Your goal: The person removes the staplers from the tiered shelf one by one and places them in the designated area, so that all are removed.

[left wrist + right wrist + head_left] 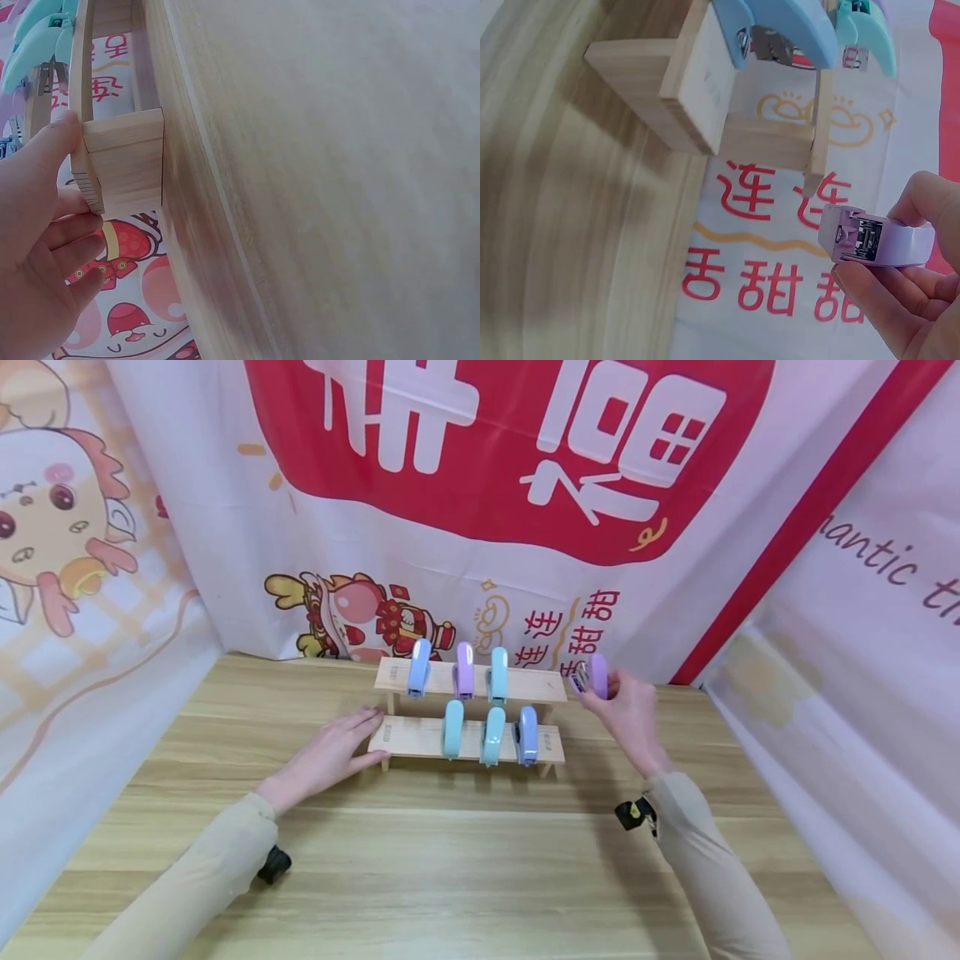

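Note:
A stepped wooden rack (416,737) carries small staplers on two levels. On the upper level stand a blue stapler (419,668), a purple stapler (464,671) and a teal stapler (498,675). Two teal staplers, one of them (452,729) further left, and a blue stapler (527,735) occupy the lower level. My left hand (330,750) holds the lower shelf's left end, thumb at the front corner, fingers toward the back. Beyond the rack's right end, my right hand (628,714) pinches a purple stapler (904,241) in the air, its metal mechanism showing.
The rack stands on a wood-grain table (450,868) near its back edge. A printed cloth (465,518) hangs right behind it, and similar cloths close off the left and right sides.

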### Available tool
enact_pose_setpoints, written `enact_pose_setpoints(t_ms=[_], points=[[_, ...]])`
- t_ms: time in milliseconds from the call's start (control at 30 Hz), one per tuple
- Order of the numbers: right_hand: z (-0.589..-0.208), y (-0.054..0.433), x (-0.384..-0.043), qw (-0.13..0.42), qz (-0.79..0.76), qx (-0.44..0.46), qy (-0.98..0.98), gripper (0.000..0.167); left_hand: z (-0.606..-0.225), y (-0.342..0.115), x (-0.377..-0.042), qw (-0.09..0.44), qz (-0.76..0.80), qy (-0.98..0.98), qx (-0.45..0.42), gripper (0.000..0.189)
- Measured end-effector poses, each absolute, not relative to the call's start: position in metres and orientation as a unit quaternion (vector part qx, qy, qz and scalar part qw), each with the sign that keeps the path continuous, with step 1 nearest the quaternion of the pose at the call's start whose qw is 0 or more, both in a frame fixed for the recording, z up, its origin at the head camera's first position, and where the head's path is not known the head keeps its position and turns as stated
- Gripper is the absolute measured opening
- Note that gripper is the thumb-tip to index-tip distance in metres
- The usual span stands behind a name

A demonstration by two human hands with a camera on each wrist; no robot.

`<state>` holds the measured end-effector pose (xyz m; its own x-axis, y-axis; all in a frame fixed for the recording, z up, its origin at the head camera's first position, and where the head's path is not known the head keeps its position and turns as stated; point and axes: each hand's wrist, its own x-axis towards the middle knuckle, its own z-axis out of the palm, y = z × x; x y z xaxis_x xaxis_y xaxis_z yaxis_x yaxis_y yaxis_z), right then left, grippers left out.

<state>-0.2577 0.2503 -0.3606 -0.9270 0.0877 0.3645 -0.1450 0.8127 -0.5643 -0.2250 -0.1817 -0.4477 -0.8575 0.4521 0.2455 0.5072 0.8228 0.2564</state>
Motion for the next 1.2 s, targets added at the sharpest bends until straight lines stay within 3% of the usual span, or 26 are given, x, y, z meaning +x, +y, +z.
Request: enact_pose_setpoints(t_ms=[467, 700, 1200], points=[[-0.381, 0.273, -0.255, 0.200, 0.288, -0.002, -0.936, 0.036, -0.449, -0.182, -0.225, 0.085, -0.158, -0.951, -0.251, 0.071], [-0.392, 0.283, -0.255, 0.188, 0.296, -0.022, -0.936, 0.034, -0.451, -0.183, -0.225, 0.107, -0.153, -0.947, -0.260, 0.069], [-0.419, 0.301, -0.256, 0.176, 0.294, -0.033, -0.939, 0.034, -0.450, -0.182, -0.226, 0.100, -0.155, -0.949, -0.255, 0.070]])
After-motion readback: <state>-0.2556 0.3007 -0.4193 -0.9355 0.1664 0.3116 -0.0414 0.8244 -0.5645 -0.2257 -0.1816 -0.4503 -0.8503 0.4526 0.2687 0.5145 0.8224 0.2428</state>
